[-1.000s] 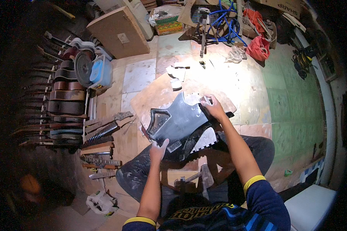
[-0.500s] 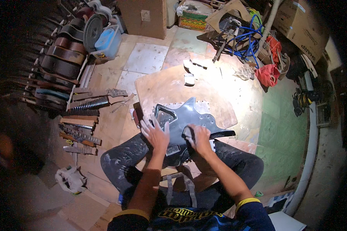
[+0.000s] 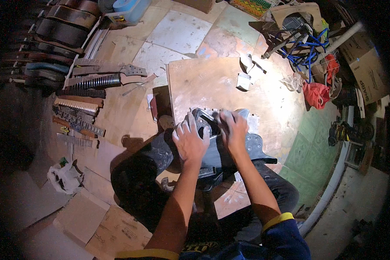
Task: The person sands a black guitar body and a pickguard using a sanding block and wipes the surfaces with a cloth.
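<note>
A grey-black electric guitar body (image 3: pixel 216 152) lies across my lap and the edge of a wooden board, its cut-out cavity towards the far left. My left hand (image 3: pixel 191 141) rests flat on the body's left side, fingers apart, beside the cavity. Across the cavity, my right hand (image 3: pixel 234 132) presses down near the far edge with its fingers bent. Motion smears those fingertips, and something dark shows under them, too unclear to name in this view. Whitish dust covers both hands.
The wooden board (image 3: pixel 208 82) bears white paper scraps (image 3: pixel 243 81). To the left lie several guitar necks (image 3: pixel 95 81) and a rack of guitar bodies (image 3: pixel 65 32). Blue hose (image 3: pixel 305 50), a red cloth (image 3: pixel 316 94) and cardboard boxes (image 3: pixel 368 73) stand at the right.
My right hand has moved from the guitar body's near middle to its far edge by the cavity. My left hand stays on the left side. The whole view has shifted.
</note>
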### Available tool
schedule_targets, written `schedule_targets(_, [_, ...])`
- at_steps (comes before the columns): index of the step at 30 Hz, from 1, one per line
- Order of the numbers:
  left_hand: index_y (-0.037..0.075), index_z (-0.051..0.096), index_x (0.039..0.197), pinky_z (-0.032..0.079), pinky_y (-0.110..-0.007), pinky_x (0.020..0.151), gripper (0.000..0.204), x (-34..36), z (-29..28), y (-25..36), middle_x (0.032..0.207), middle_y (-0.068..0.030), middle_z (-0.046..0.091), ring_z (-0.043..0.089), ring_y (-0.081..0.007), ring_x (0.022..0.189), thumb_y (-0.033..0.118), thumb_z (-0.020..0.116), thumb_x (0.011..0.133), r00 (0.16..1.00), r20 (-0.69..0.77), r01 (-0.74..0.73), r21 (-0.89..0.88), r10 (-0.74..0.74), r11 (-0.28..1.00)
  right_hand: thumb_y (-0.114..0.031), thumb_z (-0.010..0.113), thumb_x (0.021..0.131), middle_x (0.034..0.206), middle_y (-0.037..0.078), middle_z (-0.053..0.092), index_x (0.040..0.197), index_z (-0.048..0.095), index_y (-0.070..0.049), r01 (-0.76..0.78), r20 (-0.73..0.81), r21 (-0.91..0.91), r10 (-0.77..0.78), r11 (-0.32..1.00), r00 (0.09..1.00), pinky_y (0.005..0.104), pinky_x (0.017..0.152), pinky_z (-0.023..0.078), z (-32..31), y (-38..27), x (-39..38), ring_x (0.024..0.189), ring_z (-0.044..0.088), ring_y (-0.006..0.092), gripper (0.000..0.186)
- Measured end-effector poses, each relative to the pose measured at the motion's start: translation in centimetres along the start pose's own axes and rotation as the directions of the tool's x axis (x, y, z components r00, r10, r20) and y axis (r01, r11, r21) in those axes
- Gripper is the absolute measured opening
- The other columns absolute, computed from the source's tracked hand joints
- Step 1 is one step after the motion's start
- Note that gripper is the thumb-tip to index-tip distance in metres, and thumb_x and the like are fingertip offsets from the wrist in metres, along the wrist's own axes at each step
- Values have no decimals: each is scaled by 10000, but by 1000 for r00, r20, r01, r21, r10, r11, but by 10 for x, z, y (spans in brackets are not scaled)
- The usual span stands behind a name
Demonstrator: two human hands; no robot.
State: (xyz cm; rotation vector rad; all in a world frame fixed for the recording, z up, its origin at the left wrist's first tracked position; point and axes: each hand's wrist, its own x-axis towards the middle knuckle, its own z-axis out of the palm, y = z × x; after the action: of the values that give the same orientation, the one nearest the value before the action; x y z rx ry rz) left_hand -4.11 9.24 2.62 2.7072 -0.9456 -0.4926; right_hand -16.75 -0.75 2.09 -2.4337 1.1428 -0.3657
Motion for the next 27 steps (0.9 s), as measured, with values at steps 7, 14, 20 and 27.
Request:
schedule_targets(7, [103,357,1573,344,-545,1096,831,3,-1,3,1310,-181,586,516,-349,1269,468,652,887,997,-73,-37,-36,34,999,-130,759,800,1248,170,587,1266,660,-179,-9,76,-119,19,993,997,539,972,388,-17,6,-65,1148,533,401,478])
schedule_targets(14, [98,364,1574,364,-538,1082,831,8,1,-1,1257,-170,612,527,-337,1246,465,649,885,997,-72,-23,-27,21,999,-119,781,760,1258,163,594,1240,668,-162,70,-22,-14,-70,997,997,507,996,370,2,16,-40,1147,539,383,495])
schedule_targets(20, [103,372,1571,347,-532,1098,825,4,3,-4,1263,-169,603,534,-330,1235,469,646,884,997,-80,-3,2,3,1000,-97,757,795,1263,178,587,1268,645,-134,-10,62,-118,17,993,998,523,1010,366,-3,-7,-27,1161,532,387,487])
schedule_targets(27, [99,400,1552,361,-527,1074,806,4,9,-1,1264,-166,607,542,-318,1228,457,649,875,997,-78,-21,16,22,1000,-86,786,757,1261,192,585,1240,675,-175,-11,10,0,11,1000,1000,521,1001,363,1,15,-90,1160,533,395,504])
